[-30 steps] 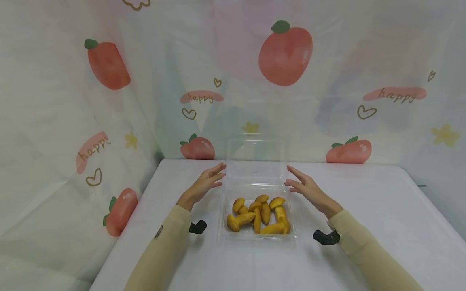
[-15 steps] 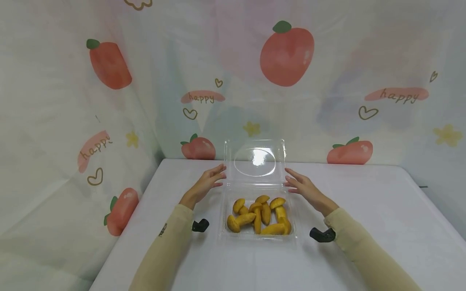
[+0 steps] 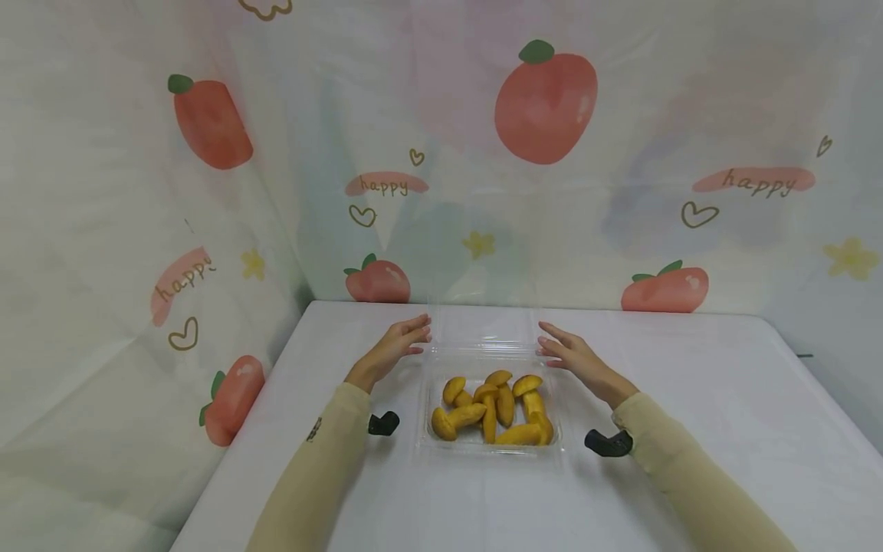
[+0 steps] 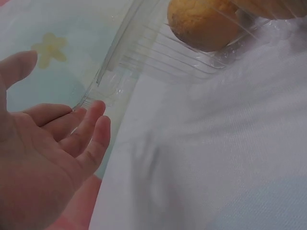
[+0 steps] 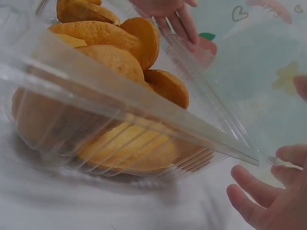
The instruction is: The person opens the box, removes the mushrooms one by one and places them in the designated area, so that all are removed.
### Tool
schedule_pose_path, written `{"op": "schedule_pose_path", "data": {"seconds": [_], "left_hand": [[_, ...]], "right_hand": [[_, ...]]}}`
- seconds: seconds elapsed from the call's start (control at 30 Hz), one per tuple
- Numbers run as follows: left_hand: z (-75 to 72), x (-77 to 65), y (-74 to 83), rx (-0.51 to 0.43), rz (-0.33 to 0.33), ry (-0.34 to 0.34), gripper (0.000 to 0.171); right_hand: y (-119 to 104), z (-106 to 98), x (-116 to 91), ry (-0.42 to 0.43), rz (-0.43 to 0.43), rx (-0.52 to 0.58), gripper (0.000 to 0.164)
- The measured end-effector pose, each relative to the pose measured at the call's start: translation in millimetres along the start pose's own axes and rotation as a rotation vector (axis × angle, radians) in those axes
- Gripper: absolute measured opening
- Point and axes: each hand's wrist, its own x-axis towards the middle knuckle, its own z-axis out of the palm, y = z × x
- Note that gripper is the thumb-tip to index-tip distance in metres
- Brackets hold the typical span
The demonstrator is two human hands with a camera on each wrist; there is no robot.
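Observation:
A clear plastic clamshell box point(image 3: 483, 446) sits on the table, holding several yellow-brown mushrooms point(image 3: 530, 402). Its transparent lid point(image 3: 486, 330) is raised at the back, faint in the head view, so its exact tilt is hard to tell. The left hand point(image 3: 392, 349) is at the lid's left side with loosely extended fingers; in the left wrist view its fingertips point(image 4: 98, 108) meet or nearly meet the plastic edge. Opposite it, the right hand point(image 3: 582, 360) has spread fingers beside the lid's right edge. Close up, its fingertips point(image 5: 237, 172) lie by the hinge-side corner.
A white-covered table point(image 3: 690, 429) extends to both sides of the box. Behind it hangs a printed fabric backdrop point(image 3: 476, 192) with fruit pictures, close to the raised lid. Black curved pieces point(image 3: 608, 443) protrude at both wrists.
The lid's top edge appears lower than a second ago, and the glare seen on it half a second ago has gone. The right hand has shifted slightly inward. The mushrooms stay put.

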Motion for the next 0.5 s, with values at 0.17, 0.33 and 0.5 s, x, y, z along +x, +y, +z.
{"op": "schedule_pose_path", "data": {"seconds": [0.17, 0.33, 0.5], "left_hand": [[0.2, 2.8, -4.5, -0.030, -0.046, 0.002, 0.067], [0.1, 6.0, -9.8, -0.059, -0.070, 0.005, 0.062], [1.1, 7.8, -12.6, -0.051, -0.093, 0.006, 0.061]], "right_hand": [[2, 1, 2, -0.006, 0.020, -0.006, 0.073], [5, 2, 3, 0.000, 0.029, -0.017, 0.072], [8, 1, 3, -0.015, 0.036, -0.017, 0.072]]}}
